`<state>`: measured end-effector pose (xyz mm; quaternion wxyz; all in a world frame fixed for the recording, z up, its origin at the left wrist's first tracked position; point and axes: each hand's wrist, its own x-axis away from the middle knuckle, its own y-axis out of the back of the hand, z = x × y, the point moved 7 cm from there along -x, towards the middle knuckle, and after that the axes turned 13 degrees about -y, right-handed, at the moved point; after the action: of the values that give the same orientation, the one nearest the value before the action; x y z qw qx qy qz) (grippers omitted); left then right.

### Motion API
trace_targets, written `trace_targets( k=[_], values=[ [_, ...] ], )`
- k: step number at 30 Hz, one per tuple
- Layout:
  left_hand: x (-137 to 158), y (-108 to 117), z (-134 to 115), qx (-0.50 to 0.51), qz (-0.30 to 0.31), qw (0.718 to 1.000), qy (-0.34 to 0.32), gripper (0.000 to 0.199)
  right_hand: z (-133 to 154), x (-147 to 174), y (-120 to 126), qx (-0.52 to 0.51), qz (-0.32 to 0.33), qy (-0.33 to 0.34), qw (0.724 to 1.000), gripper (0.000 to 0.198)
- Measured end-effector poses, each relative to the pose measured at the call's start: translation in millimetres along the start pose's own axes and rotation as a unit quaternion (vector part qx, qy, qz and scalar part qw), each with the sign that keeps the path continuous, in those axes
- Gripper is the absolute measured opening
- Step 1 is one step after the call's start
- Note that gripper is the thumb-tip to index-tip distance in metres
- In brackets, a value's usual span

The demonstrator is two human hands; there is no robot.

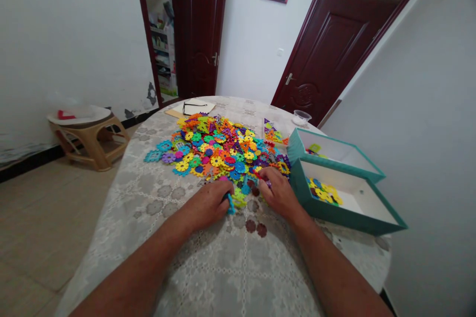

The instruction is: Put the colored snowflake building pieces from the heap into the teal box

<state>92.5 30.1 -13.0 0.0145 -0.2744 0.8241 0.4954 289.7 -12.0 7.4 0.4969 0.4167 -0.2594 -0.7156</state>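
Note:
A large heap of colourful interlocking plastic pieces (223, 151), many shaped like notched discs, lies on the table. At its near edge, my left hand (211, 202) is closed on a light blue plastic piece (231, 204). Yellow-green pieces (240, 199) lie just right of that hand. My right hand (277, 190) is bent at the heap's right front edge, its fingers closed around a red plastic piece (257, 175); a bit of purple shows by its fingers. Between my forearms, two dark brown notched discs (262, 230) rest on the cloth.
Two teal boxes (351, 220) with white insides stand at the right, the nearer holding yellow, blue and brown pieces (324, 192). Glasses (193, 108) lie on paper at the back left. Toward the back right are a clear bowl (302, 117) and a tray with more pieces (273, 133).

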Motion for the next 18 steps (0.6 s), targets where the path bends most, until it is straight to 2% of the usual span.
trace_targets(
  k=[4,8,11,14,16,18],
  values=[
    [-1,-5,-1,0.007,-0.02,1.0,0.009,0.015,31,15,-13,-0.04,0.111,0.034,0.992,0.01],
    [1,-7,2,0.015,-0.039,0.999,0.033,0.017,44,26,-31,-0.038,0.168,0.028,0.985,0.011],
    [1,-9,3,0.009,-0.038,0.999,0.024,0.024,48,28,-37,-0.052,0.176,0.037,0.982,0.016],
    [1,-10,2,-0.014,-0.019,1.0,0.01,0.019,45,26,-36,-0.069,0.181,0.056,0.979,0.025],
    [1,-9,2,-0.025,-0.008,1.0,0.016,0.018,34,19,-29,-0.063,0.14,0.05,0.987,0.023],
    [2,-6,0,-0.031,-0.001,0.999,0.021,0.02,15,11,-19,-0.032,0.072,0.03,0.996,0.017]
  ],
)
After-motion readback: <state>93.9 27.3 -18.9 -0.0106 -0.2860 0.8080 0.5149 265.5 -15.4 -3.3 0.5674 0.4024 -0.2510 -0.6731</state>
